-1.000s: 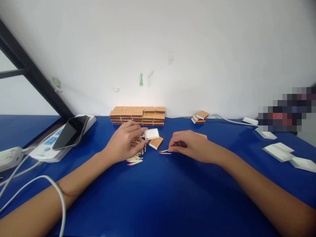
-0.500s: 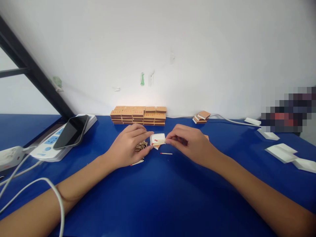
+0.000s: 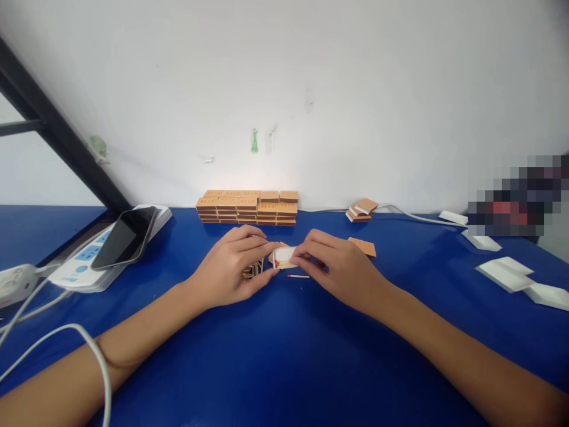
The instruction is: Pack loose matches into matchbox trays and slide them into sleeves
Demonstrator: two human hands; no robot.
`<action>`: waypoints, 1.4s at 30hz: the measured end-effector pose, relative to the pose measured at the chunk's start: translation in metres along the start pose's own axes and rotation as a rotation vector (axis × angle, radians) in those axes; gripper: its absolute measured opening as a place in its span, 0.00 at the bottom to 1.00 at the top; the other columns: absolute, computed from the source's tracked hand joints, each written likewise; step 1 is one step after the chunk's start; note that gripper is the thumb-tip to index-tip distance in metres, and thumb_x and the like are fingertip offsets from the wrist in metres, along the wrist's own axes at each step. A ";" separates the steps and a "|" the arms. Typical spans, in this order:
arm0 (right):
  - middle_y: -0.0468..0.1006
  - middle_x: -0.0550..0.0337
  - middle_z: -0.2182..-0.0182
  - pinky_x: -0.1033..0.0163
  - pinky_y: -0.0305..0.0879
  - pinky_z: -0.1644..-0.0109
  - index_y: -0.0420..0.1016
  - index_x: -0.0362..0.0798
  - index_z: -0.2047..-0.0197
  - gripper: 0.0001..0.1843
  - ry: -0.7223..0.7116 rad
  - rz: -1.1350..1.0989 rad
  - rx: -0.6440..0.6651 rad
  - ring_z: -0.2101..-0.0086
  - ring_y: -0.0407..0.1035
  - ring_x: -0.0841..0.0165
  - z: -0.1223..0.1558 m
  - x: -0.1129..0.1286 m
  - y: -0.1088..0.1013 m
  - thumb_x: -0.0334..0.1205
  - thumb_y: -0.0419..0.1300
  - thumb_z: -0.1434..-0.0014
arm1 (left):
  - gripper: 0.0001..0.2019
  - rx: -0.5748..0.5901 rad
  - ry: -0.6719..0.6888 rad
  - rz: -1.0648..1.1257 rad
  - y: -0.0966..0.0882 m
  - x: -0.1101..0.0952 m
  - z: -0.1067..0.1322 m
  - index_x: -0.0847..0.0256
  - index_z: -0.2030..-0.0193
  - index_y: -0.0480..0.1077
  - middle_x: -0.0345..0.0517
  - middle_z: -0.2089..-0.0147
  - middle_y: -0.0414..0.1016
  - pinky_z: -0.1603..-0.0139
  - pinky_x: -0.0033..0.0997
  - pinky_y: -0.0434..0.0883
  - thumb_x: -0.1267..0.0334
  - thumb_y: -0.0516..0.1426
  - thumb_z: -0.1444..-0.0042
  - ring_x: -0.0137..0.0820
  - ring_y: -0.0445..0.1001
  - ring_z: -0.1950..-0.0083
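A small white matchbox tray (image 3: pixel 284 254) sits between my hands, open side up. My left hand (image 3: pixel 237 261) grips its left end between thumb and fingers. Several red-headed matches (image 3: pixel 283 264) lie along the tray's near side. My right hand (image 3: pixel 331 264) has its fingertips pinched over the tray's right part, at the tail ends of these matches. Partly hidden under my left palm is a heap of matches (image 3: pixel 253 270). One loose match (image 3: pixel 297 276) lies on the blue table just in front of the tray. Behind my right hand rests an orange matchbox sleeve (image 3: pixel 363 247).
Stacked matchboxes (image 3: pixel 246 209) stand against the wall. A smaller pile of matchbox sleeves (image 3: pixel 362 209) is right of them. White trays (image 3: pixel 504 274) lie at far right. On the left are a power strip (image 3: pixel 84 267), a phone (image 3: pixel 124 237) and a white cable (image 3: pixel 95 341) crossing my left forearm.
My right hand has moved slightly left and down, its fingertips now over the tray instead of at its right edge. The tray has tilted and shifted a little; more of the orange sleeve shows.
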State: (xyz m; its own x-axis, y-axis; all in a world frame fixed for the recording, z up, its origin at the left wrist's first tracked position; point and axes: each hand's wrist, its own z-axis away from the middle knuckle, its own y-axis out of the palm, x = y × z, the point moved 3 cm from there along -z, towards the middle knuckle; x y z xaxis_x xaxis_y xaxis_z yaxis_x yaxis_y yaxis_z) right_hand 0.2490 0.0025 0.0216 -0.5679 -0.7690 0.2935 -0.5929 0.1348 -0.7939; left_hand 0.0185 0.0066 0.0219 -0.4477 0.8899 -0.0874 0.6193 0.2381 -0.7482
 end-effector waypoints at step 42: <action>0.74 0.62 0.64 0.62 0.62 0.57 0.73 0.48 0.63 0.08 0.176 -0.329 0.168 0.64 0.68 0.69 -0.010 0.041 0.052 0.32 0.63 0.29 | 0.17 -0.083 -0.070 -0.140 -0.005 0.026 -0.002 0.63 0.40 0.80 0.55 0.52 0.86 0.46 0.55 0.79 0.57 0.63 0.30 0.47 0.79 0.50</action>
State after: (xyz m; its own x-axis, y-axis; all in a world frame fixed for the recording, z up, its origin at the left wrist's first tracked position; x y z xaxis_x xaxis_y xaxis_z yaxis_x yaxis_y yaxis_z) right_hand 0.1894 -0.0164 -0.0023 -0.4613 -0.6338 0.6209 -0.6654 -0.2158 -0.7146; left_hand 0.0055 0.0295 0.0247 -0.5757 0.8170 -0.0337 0.5975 0.3922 -0.6994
